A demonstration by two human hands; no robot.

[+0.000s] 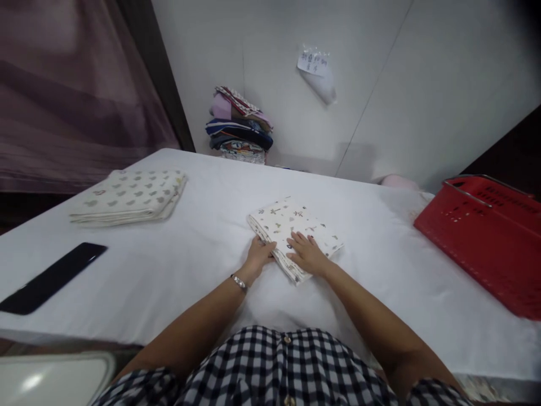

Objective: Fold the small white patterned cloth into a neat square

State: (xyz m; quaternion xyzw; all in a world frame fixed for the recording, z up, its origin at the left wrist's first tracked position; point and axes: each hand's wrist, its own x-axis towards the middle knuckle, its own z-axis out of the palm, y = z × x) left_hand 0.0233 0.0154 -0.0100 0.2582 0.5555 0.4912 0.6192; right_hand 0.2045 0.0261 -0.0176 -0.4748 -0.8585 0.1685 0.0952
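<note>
A folded white cloth (281, 217) printed with small trees and other figures lies on the white-covered table, in several layers. My left hand (258, 255) grips its near left edge, thumb on top and the other fingers partly hidden under the layers. My right hand (308, 254) rests flat on the cloth's upper face, fingers spread. Further left is a thicker folded cream cloth (135, 194) with grey-green printed shapes, apart from both hands.
A red plastic basket (486, 237) with a metal handle stands at the right. At the left lies a flat black object (53, 276). Behind the table's far edge rises a stack of folded fabrics (240, 127). A paper note (315, 63) hangs on the wall (270, 34).
</note>
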